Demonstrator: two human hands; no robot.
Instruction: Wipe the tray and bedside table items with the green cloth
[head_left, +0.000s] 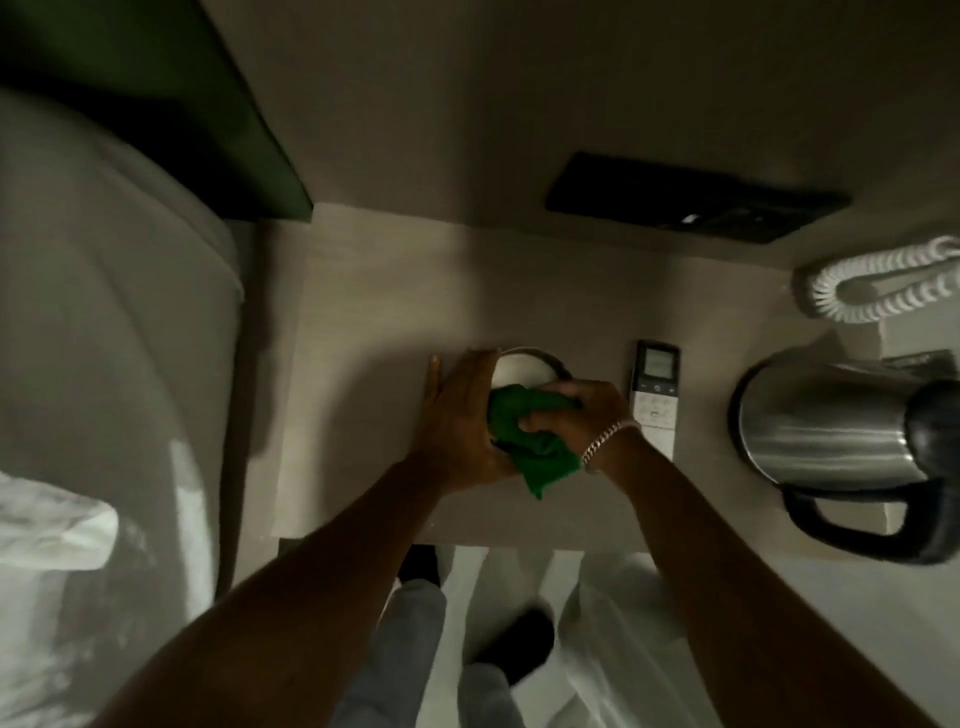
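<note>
A round cup (524, 366) with a pale inside and a dark rim stands near the middle of the bedside table (363, 291). My left hand (460, 415) wraps around its left side and holds it. The green cloth (524, 441) is bunched in my right hand (576, 413), which presses it against the cup's near side and rim. Part of the cloth hangs down toward the table's front edge. The lower part of the cup is hidden behind both hands and the cloth. No tray is in view.
A white remote control (655, 395) lies just right of my right hand. Farther right stands a steel kettle (831, 426) with a black handle, and behind it a coiled white phone cord (878, 286). A black panel (696, 200) is on the wall. The bed (104, 338) borders the left.
</note>
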